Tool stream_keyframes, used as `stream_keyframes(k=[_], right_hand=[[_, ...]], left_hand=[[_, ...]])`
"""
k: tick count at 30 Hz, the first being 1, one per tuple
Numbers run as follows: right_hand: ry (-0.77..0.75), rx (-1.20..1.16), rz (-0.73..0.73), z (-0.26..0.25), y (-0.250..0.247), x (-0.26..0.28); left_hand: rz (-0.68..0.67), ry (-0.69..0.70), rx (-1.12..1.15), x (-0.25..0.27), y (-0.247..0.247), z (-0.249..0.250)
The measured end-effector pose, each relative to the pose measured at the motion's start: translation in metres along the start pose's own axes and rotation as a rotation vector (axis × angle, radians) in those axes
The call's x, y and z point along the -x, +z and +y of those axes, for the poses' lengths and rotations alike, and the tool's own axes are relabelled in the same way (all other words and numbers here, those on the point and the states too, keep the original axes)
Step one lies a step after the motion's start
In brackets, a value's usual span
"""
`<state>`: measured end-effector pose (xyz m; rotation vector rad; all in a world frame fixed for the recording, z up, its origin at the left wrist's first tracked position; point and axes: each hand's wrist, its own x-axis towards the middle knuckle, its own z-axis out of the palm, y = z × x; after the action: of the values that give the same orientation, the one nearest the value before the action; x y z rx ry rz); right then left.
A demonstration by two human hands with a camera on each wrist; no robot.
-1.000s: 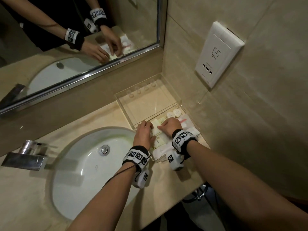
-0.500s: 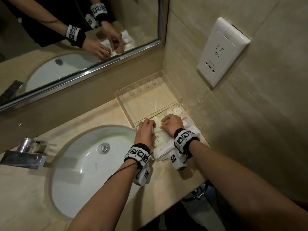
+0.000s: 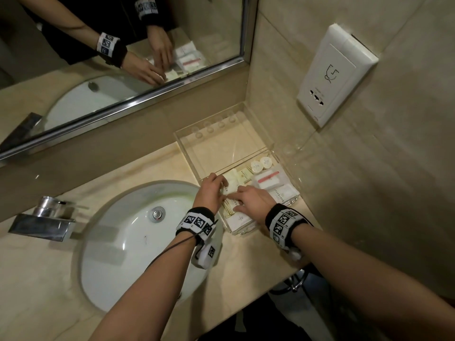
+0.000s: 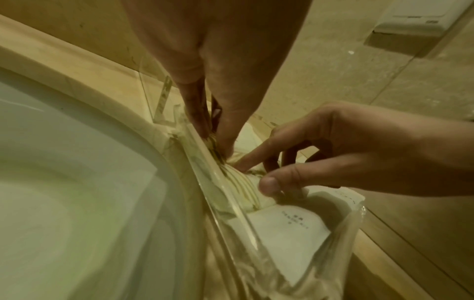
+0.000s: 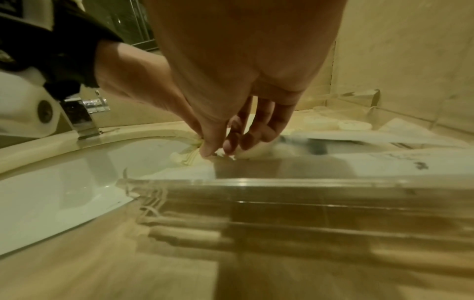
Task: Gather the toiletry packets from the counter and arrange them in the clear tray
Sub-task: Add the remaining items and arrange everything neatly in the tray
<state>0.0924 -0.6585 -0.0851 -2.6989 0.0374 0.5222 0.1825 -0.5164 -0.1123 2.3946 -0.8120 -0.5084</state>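
A clear tray [image 3: 221,151] sits in the counter's right corner against the wall. Its near half holds several white toiletry packets [image 3: 283,193], one with a red strip [image 3: 268,177], and two round caps [image 3: 257,166]. My left hand [image 3: 211,190] and right hand [image 3: 251,200] meet over the tray's near-left side. Both pinch a cream striped packet [image 3: 227,208] beside the tray's left wall [image 4: 225,213]. In the left wrist view my right hand [image 4: 333,152] has forefinger and thumb on that packet [image 4: 246,186]. A printed white packet [image 4: 287,227] lies under it.
The white sink basin [image 3: 138,242] lies just left of the tray, with a chrome faucet [image 3: 41,222] at its far left. A mirror [image 3: 98,57] runs along the back wall. A white socket panel [image 3: 334,75] is on the right wall. The counter's front edge [image 3: 246,301] is close.
My right hand has drawn back toward me and to the left, uncovering the packets in the tray's far right. My left hand has stayed at the tray's left wall.
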Motion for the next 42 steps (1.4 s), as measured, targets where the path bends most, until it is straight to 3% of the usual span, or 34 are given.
stream_keyframes(k=[6,14,18,21,29,42], right_hand=[[-0.008,0.025,-0.049,0.001,-0.001,0.001],[0.014,-0.026,0.003,0.003,-0.003,-0.001],[0.16,-0.255,0.137,0.014,-0.004,0.009],[0.324,-0.302,0.24,0.035,-0.009,0.019],[0.472,-0.196,0.116,0.069,-0.008,0.043],[0.487,-0.176,0.152,0.066,-0.008,0.043]], left_hand=[[-0.002,-0.004,-0.03,-0.001,0.0,0.001],[-0.019,-0.006,0.0,0.004,-0.002,0.001],[-0.091,0.051,-0.03,0.017,0.001,0.01],[-0.165,0.077,-0.048,0.027,0.009,0.017],[-0.299,0.123,-0.037,0.039,0.025,0.028],[-0.214,0.163,-0.027,0.045,0.023,0.023]])
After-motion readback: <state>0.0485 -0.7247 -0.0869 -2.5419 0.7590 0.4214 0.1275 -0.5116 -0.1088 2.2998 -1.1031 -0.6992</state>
